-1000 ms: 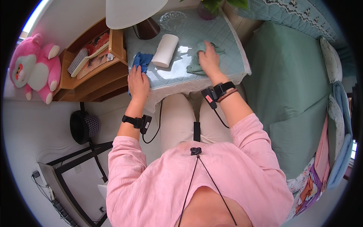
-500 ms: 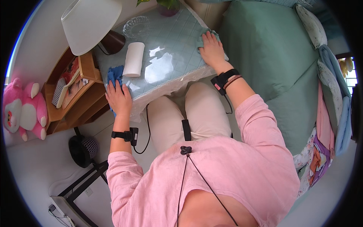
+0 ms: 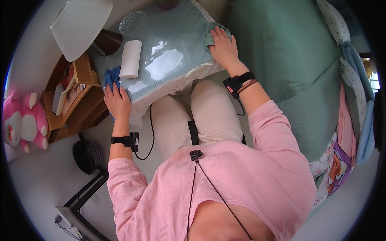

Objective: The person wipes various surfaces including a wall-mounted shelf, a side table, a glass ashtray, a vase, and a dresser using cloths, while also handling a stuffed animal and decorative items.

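Note:
My left hand (image 3: 117,103) lies at the near left corner of the table (image 3: 177,36), fingers spread over the lower part of a crumpled blue cloth (image 3: 112,76). Part of that cloth hangs down past the table's edge beside the hand. At the table's right edge, my right hand (image 3: 224,49) rests flat on a green cloth (image 3: 210,38), its fingers stretched out and slightly apart. Between the hands, nearer the left one, a white paper roll (image 3: 130,59) lies on its side. The table has a clear glossy cover over quilted blue-green cloth with a lace border.
A lamp with a white shade (image 3: 80,26) and a glass dish (image 3: 132,23) stand at the back left. Left of the table are a wooden shelf (image 3: 76,100), a pink plush toy (image 3: 28,120) and a black basket (image 3: 87,156). A green-covered bed (image 3: 281,60) adjoins on the right.
The table and its things have shifted left and slightly up in the view. Both hands stay on their cloths; the right hand sits slightly farther right against the table.

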Demonstrator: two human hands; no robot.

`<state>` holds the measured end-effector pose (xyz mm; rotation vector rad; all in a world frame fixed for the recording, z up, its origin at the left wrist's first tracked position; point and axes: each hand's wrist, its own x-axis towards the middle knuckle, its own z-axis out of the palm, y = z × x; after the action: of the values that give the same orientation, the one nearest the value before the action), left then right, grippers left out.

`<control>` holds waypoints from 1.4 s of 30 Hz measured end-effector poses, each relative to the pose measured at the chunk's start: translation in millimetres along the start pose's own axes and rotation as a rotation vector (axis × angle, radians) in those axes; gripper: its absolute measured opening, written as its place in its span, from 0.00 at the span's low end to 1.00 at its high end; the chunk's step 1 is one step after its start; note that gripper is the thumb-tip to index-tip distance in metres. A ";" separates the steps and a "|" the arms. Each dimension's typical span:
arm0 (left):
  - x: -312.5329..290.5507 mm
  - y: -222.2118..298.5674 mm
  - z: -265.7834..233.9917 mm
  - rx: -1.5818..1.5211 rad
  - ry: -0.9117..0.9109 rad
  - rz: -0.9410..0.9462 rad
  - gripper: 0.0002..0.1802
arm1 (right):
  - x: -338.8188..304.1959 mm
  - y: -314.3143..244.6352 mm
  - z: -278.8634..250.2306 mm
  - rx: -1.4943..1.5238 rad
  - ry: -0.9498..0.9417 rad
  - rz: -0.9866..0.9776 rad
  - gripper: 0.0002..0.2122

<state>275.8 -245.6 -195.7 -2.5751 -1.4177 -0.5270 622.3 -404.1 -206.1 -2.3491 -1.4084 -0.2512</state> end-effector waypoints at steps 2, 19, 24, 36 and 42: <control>-1.1 -1.4 1.4 0.014 0.010 0.012 0.24 | -0.3 -13.4 6.7 -0.065 0.031 0.123 0.26; 48.4 63.1 -32.8 -0.299 0.027 0.082 0.29 | -4.1 -36.4 15.8 0.054 0.006 0.058 0.25; 92.5 73.4 -29.1 -0.316 -0.235 0.019 0.32 | -3.0 -40.4 14.5 0.084 0.019 0.063 0.25; 182.9 83.5 9.8 -0.513 -0.106 -0.040 0.42 | -3.4 -50.1 10.2 0.074 -0.001 0.088 0.25; 74.6 51.6 -34.7 -0.556 0.132 -0.224 0.38 | -6.9 -35.5 13.6 0.024 0.042 0.097 0.25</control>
<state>347.8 -225.2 -133.9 -2.7064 -1.7156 -1.2593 587.3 -389.1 -212.4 -2.3711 -1.2670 -0.2533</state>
